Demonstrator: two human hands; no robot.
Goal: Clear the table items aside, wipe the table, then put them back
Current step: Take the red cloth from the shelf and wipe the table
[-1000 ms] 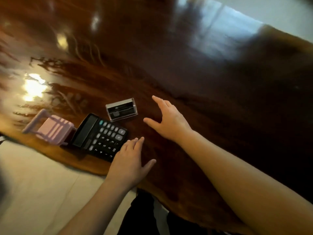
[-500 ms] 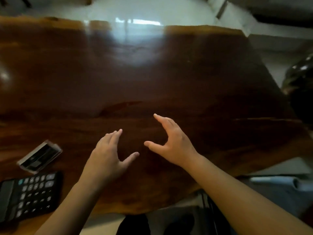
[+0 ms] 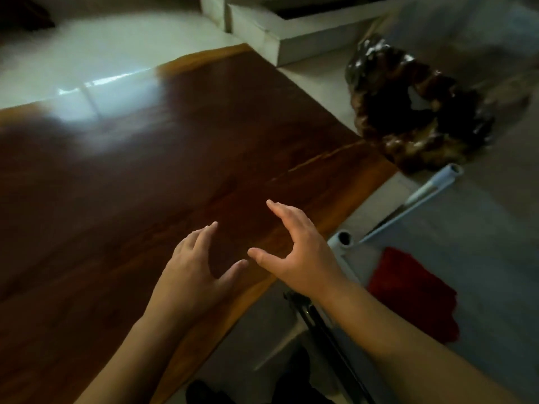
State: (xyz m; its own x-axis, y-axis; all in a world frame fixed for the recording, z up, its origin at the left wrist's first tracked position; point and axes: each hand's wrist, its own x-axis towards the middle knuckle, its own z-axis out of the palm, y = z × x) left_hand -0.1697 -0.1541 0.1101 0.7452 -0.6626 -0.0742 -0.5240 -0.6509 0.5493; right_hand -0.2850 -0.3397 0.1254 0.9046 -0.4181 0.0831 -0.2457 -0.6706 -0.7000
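Observation:
A glossy dark wooden table (image 3: 151, 170) fills the left and middle of the head view. My left hand (image 3: 192, 269) hovers over its near edge with fingers spread and nothing in it. My right hand (image 3: 297, 255) is just to the right of it, over the table's near right corner, also empty, thumb and fingers apart. A red cloth (image 3: 414, 293) lies below the table to the right of my right forearm. The calculator and the small clear box are out of view.
A dark gnarled wooden stump (image 3: 414, 112) stands on the floor beyond the table's right edge. White tubes of a frame (image 3: 420, 199) run beside the red cloth. A white low platform (image 3: 291, 33) sits at the back. A black rod (image 3: 320, 330) lies under my right arm.
The view has swung right: calculator, clear box and pink toy chair have left the frame, while the stump and red cloth have come in. Both hands stay empty and open.

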